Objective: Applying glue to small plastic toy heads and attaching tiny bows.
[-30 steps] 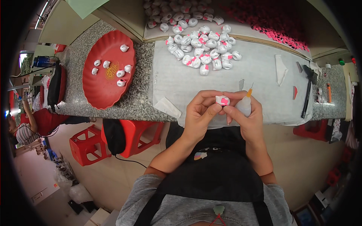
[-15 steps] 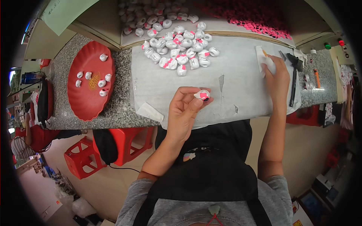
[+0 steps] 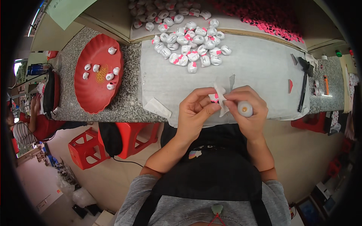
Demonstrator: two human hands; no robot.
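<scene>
In front of my body, my left hand (image 3: 197, 111) pinches a small white figurine head (image 3: 214, 98) with a pink bow, mostly hidden by fingers and tissue. A white tissue (image 3: 220, 91) rests against the figurine, pinched by my right hand (image 3: 249, 109). That hand also holds a white cylinder (image 3: 245, 109), perhaps a bottle or handle, with an orange-yellow spot on its round end. Beyond my hands lies a pile of similar white figurine heads (image 3: 188, 43) with pink bows. Several more sit on a red scalloped tray (image 3: 85, 94) at the left.
White paper (image 3: 162, 83) covers the worktop, with a folded white piece (image 3: 157, 108) at its near left edge. A black tool (image 3: 304, 84), a small red triangular piece (image 3: 290, 86) and an orange pen-like item (image 3: 326, 85) lie at right. Red stools (image 3: 85, 148) stand below left.
My right hand has come from the paper's far right to my left hand, bringing the tissue and white cylinder. The tissue now touches the figurine. The view has shifted slightly.
</scene>
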